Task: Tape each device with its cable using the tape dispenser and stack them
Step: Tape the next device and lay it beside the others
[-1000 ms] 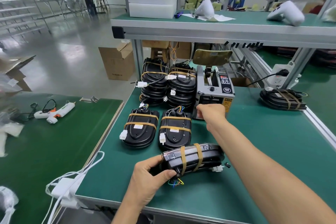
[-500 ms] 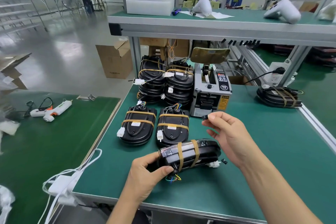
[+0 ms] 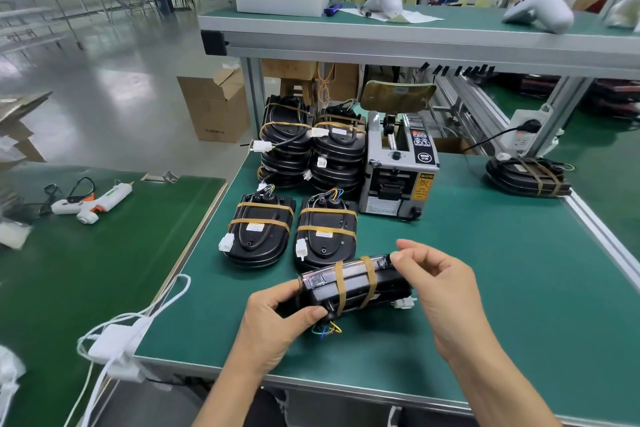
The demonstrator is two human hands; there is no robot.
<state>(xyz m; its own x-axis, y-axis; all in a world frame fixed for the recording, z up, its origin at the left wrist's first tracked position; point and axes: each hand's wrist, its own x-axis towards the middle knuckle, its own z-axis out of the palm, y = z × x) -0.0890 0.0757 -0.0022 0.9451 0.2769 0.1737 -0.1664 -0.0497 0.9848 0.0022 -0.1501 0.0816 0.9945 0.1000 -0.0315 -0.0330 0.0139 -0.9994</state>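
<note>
Device (image 3: pixel 356 284), black with two tan tape bands, sits near the front of our green table (image 3: pixel 502 288), tilted up on its edge. Our left hand (image 3: pixel 277 319) grasps its left end, thumb on the near side. Our right hand (image 3: pixel 440 284) is at the right end, fingers curled, thumb and forefinger pinched together by the top corner; what they pinch we can't tell. Two taped devices (image 3: pixel 258 229) lie flat just behind, stacked ones (image 3: pixel 311 146) further back, tape dispenser (image 3: pixel 398 166) beside those.
</note>
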